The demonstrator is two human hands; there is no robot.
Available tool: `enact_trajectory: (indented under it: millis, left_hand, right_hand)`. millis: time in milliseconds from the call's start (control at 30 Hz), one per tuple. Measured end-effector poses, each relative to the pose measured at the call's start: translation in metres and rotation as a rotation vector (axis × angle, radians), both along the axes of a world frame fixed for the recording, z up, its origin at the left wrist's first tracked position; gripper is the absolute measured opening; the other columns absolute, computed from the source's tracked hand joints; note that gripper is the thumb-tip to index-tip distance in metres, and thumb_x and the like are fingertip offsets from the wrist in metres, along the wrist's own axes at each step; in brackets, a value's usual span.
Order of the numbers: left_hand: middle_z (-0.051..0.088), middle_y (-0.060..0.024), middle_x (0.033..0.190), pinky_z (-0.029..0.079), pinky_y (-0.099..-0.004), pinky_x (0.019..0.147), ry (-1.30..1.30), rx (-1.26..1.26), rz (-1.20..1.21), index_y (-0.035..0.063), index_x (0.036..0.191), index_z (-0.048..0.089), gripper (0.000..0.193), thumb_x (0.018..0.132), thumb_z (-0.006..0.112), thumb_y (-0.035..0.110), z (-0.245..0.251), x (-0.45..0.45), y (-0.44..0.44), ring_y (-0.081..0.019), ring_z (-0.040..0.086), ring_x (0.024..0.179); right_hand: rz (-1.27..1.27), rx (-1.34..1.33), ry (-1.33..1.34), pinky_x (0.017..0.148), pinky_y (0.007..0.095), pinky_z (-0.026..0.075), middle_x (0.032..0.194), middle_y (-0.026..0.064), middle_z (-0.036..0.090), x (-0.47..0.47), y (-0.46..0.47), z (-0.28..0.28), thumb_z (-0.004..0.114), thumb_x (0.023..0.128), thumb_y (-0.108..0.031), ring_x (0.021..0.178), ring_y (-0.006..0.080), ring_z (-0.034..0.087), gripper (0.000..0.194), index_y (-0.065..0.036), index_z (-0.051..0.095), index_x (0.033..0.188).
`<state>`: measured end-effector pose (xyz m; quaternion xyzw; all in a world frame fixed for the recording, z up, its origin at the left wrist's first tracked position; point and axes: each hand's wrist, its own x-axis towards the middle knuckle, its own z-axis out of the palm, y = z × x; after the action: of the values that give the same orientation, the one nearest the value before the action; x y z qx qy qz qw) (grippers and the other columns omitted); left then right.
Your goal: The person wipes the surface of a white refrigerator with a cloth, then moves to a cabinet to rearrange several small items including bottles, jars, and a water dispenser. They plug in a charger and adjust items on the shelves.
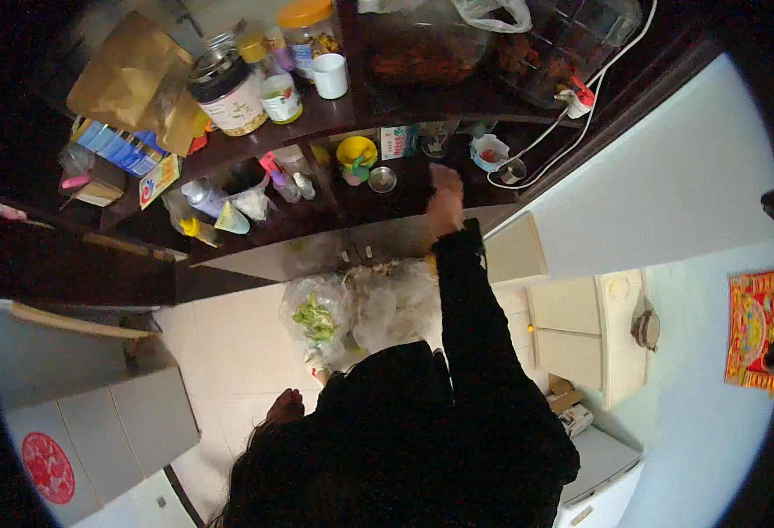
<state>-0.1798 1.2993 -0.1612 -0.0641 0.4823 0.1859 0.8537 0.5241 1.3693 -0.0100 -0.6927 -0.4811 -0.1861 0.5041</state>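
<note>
My right hand [446,198] reaches out in a black sleeve over the lower shelf of a dark wooden cabinet [400,198]. Its fingertips are blurred and dim, near a clear glass [435,144] at the back of that shelf. To its left are a round clear dish [382,179], a yellow cup [356,153] and a small printed box [398,141]. On the right sit a pale blue-white bowl [489,153] and a small metal cup [512,171]. Low beside my body hangs my left hand [286,406], its fingers partly hidden and nothing visible in it.
Plastic bags [393,303], one with green leafy vegetables [314,318], lie on the tiled floor. A white cable [588,142] with a red-and-white plug [578,99] hangs across the shelves. Several jars [232,105] and a white cup [329,75] crowd the upper shelf.
</note>
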Motion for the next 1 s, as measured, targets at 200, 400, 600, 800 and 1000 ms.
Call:
enact_trajectory:
  millis: [200, 400, 600, 800, 1000]
  left_hand:
    - [0.057, -0.0070, 0.126, 0.048, -0.0363, 0.091, 0.074, 0.175, 0.063, 0.0091, 0.126, 0.051, 0.033, 0.093, 0.056, 0.014, 0.010, 0.037, -0.048, -0.0235, 0.055, 0.112]
    - [0.061, -0.0094, 0.120, 0.049, -0.0375, 0.089, 0.308, 0.687, -0.634, 0.0073, 0.123, 0.053, 0.030, 0.095, 0.054, 0.015, 0.056, 0.044, -0.024, -0.0231, 0.058, 0.109]
    - [0.065, -0.0071, 0.102, 0.051, -0.0394, 0.080, -0.034, 0.177, -0.018, 0.0089, 0.101, 0.061, 0.014, 0.092, 0.057, 0.019, 0.081, 0.050, -0.030, -0.0229, 0.062, 0.096]
    - [0.062, -0.0061, 0.089, 0.049, -0.0389, 0.073, 0.025, 0.338, -0.103, 0.0084, 0.092, 0.055, 0.016, 0.092, 0.055, 0.024, 0.082, 0.074, -0.016, -0.0247, 0.062, 0.089]
    - [0.056, -0.0029, 0.087, 0.048, -0.0318, 0.069, 0.101, 0.290, 0.024, 0.0126, 0.090, 0.055, 0.004, 0.091, 0.056, 0.016, 0.126, 0.111, -0.021, -0.0203, 0.056, 0.080]
  right_hand:
    - [0.428, -0.260, -0.059, 0.088, 0.0380, 0.049, 0.122, 0.0105, 0.056, -0.002, -0.017, 0.002, 0.049, 0.083, 0.012, 0.110, 0.0293, 0.054, 0.045, -0.012, 0.060, 0.120]
    - [0.045, -0.342, -0.013, 0.094, 0.0391, 0.046, 0.119, 0.0106, 0.060, 0.035, -0.069, 0.005, 0.051, 0.087, -0.001, 0.113, 0.0307, 0.053, 0.035, -0.011, 0.060, 0.120]
    - [0.027, -0.088, 0.086, 0.096, 0.0407, 0.042, 0.113, 0.0103, 0.061, 0.002, -0.015, 0.011, 0.048, 0.080, 0.006, 0.110, 0.0342, 0.053, 0.042, -0.010, 0.061, 0.115]
    - [-0.007, -0.405, -0.056, 0.074, 0.0452, 0.049, 0.098, 0.0149, 0.063, -0.032, -0.028, 0.023, 0.055, 0.085, -0.008, 0.091, 0.0342, 0.060, 0.017, -0.009, 0.062, 0.100]
    - [0.048, -0.599, -0.078, 0.050, 0.0434, 0.048, 0.070, 0.0125, 0.063, -0.040, 0.026, 0.018, 0.060, 0.086, -0.021, 0.063, 0.0298, 0.062, 0.013, -0.011, 0.063, 0.095]
